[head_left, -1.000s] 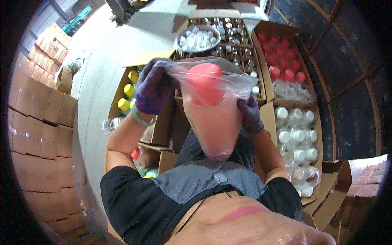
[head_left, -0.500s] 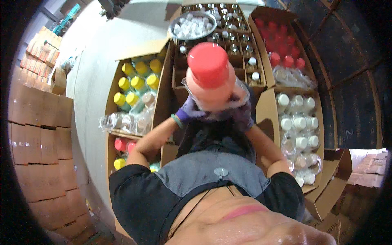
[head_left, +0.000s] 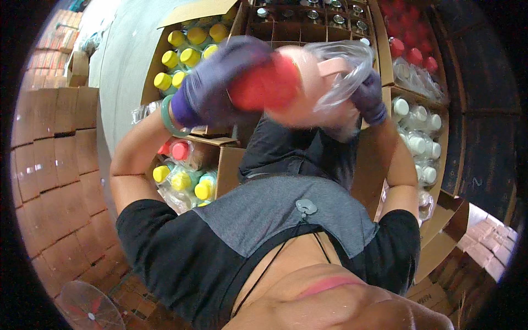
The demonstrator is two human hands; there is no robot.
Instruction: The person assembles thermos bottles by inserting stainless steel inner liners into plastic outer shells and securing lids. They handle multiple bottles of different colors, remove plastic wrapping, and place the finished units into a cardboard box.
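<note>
Head view, as I see it from my remote station: the pink handled bottle (head_left: 302, 77) lies tilted on its side in midair, over the near edge of a divided carton (head_left: 286, 34), red cap (head_left: 272, 85) toward the left. My left hand (head_left: 225, 80), in a purple glove, curls around the cap; blur hides its fingertips from me. My right hand (head_left: 368, 99), gloved likewise, pinches a clear plastic bag (head_left: 352, 60) at the bottle's base end; the bag bunches beside the moulded handle (head_left: 333, 67). Clear bottles (head_left: 312, 15) stand toward the divided carton's far edge. Left of its left edge, yellow-capped bottles (head_left: 190, 56) fill a 2nd carton; past its right edge I see red-capped bottles (head_left: 414, 56) and, nearer, white-capped bottles (head_left: 416, 144). A green bangle (head_left: 169, 116) rings the left wrist.
</note>
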